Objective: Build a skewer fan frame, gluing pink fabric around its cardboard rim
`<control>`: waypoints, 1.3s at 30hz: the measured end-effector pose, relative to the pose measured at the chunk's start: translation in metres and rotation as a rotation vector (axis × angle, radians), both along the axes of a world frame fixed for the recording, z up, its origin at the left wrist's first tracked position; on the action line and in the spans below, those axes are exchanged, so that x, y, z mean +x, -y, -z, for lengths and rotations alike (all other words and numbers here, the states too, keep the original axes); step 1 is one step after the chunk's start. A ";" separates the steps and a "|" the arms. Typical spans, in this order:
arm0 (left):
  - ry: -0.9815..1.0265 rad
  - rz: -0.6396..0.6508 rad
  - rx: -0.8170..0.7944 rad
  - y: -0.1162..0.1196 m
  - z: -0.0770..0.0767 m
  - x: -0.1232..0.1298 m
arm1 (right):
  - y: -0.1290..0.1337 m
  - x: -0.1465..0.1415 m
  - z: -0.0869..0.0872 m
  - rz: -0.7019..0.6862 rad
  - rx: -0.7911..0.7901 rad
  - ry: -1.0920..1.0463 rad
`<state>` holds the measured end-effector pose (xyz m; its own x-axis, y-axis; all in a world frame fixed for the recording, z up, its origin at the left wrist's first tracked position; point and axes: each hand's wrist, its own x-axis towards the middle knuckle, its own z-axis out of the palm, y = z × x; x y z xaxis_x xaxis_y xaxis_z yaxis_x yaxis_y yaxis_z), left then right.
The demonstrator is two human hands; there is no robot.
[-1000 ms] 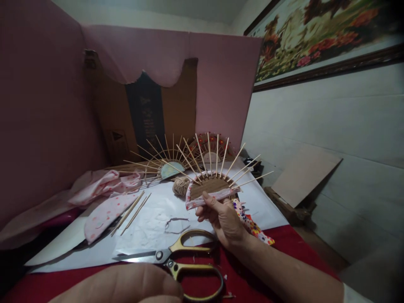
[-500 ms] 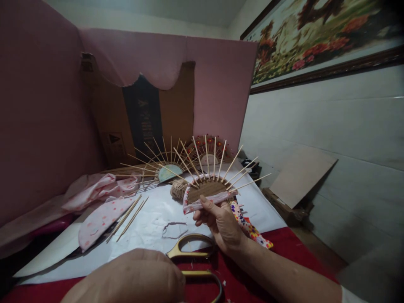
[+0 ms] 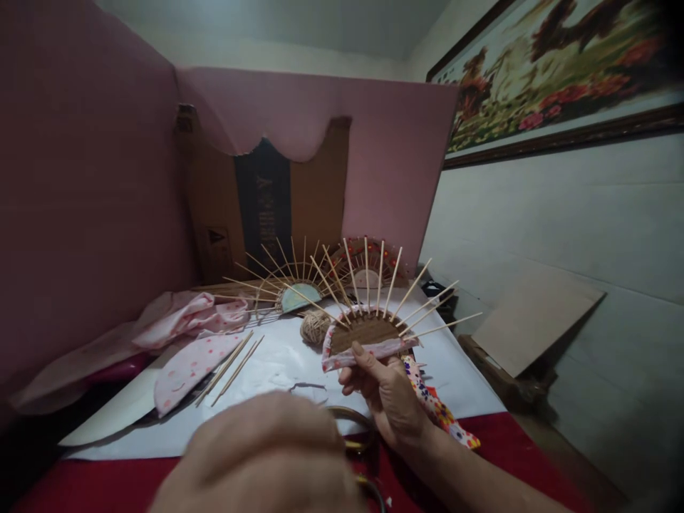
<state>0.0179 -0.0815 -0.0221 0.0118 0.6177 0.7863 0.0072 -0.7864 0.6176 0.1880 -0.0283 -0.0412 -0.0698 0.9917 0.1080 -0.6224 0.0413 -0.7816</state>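
My right hand [image 3: 392, 399] is closed on a half-round cardboard piece [image 3: 368, 333] edged with pink spotted cloth, thumb in front and fingers behind. Thin wooden sticks [image 3: 380, 281] fan out from its curved rim. My left hand [image 3: 261, 456] looms large and blurred at the bottom, close to the camera; its fingers do not show clearly. Partly behind it lie scissors [image 3: 353, 413] with gold-coloured handles. A patterned cloth strip [image 3: 446, 413] lies beyond my right wrist. A ball of twine [image 3: 315, 326] sits just left of the cardboard piece.
A second stick fan with a pale green half-round [image 3: 300, 298] and a red-beaded fan [image 3: 368, 276] stand at the back, before a cardboard panel [image 3: 315, 199]. At left lie loose sticks [image 3: 238, 370], a spotted cloth half-round [image 3: 187, 374] and crumpled pink cloth [image 3: 187, 320].
My left hand has risen and moved right, covering more of the scissors. The whole view has shifted, with things lying further right and slightly lower. My right hand still holds the cardboard piece.
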 end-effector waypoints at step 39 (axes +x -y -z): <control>0.053 0.293 -0.733 -0.054 0.011 0.027 | -0.006 -0.005 0.004 -0.066 0.072 0.044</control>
<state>0.0451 -0.0276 -0.0328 0.2279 0.9561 0.1842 -0.1811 -0.1442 0.9728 0.1831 -0.0222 -0.0457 -0.1407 0.9746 0.1740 -0.5906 0.0585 -0.8048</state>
